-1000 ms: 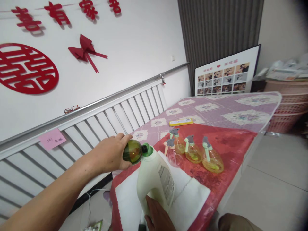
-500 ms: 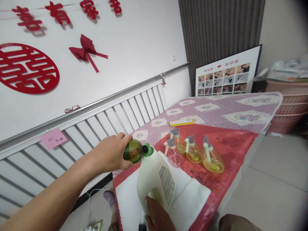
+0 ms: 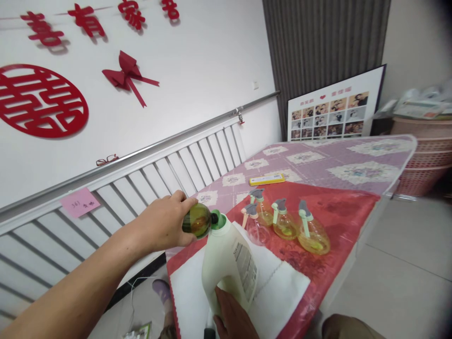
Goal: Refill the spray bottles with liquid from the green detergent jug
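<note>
My left hand is closed round a rounded, see-through green bottle, which lies tipped on its side. Its dark neck meets the green mouth of a pale detergent jug; whether liquid flows cannot be made out. Low in the view, my right hand grips the jug by its handle, fingers partly hidden. The jug stands, leaning a little, over a white cloth. To its right are several clear spray bottles, among them a pink one and one with yellow liquid.
A yellow-and-white box lies behind the spray bottles. Red cloth and a flowered purple tablecloth cover the table. White railings with a pink note run along the left. Pink baskets stand at right. A dark-capped item lies near the right hand.
The green bottle and my left hand have shifted very slightly to the right. Otherwise the bottle, the jug and both grips look the same.
</note>
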Tool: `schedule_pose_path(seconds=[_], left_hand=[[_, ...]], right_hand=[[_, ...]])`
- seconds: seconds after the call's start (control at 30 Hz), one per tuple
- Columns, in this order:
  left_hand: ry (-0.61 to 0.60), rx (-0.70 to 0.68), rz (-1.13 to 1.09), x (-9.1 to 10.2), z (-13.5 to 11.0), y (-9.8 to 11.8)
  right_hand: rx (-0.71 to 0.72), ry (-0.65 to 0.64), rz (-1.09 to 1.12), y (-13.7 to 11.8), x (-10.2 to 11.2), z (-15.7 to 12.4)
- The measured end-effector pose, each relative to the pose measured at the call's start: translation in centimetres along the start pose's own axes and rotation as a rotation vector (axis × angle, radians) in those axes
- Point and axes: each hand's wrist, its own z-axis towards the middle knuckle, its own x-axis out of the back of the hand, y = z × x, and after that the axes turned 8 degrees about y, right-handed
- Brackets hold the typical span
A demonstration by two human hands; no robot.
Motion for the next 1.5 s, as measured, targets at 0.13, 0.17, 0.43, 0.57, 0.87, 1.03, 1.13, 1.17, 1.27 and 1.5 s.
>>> schedule_pose_path(seconds=[0.13, 0.17, 0.43, 0.57, 0.87, 1.03, 1.13, 1.17, 1.27, 1.5], left_hand=[[0.01, -0.013, 0.013, 0.0, 0.0, 0.0], [0.011, -0.016, 0.014, 0.0, 0.1, -0.1], [0.011, -0.017, 0.001, 0.2, 0.3, -0.2], [0.006, -0.027, 0.006, 0.5, 0.4, -0.1], [-0.016, -0.061, 0.003, 1.3, 1.1, -0.3], [-0.051, -0.09, 0.022, 2.0, 2.0, -0.2], [-0.094, -0.109, 0.033, 2.5, 2.7, -0.1], [-0.114, -0.114, 0.039, 2.6, 3.0, 0.0], [-0.156, -0.129, 0.051, 3.0, 3.8, 0.1], [-0.191, -0.127, 0.069, 3.8, 5.0, 1.1]], right_hand=[[-0.004, 0.01, 0.007, 0.0, 0.0, 0.1], [-0.002, 0.016, 0.007, 0.0, 0.0, 0.0], [0.006, 0.033, 0.007, 0.0, 0.1, -0.1], [0.028, 0.039, -0.004, 0.3, -0.1, -0.3], [0.008, 0.019, 0.008, 0.1, -0.1, -0.2], [-0.003, 0.01, 0.017, 0.0, 0.0, -0.2], [0.006, 0.019, 0.02, 0.1, 0.0, -0.1], [0.015, 0.024, 0.027, 0.2, 0.0, -0.1], [0.031, 0.026, 0.034, 0.2, 0.0, -0.1], [0.043, 0.051, 0.007, 0.2, 0.0, -0.2]])
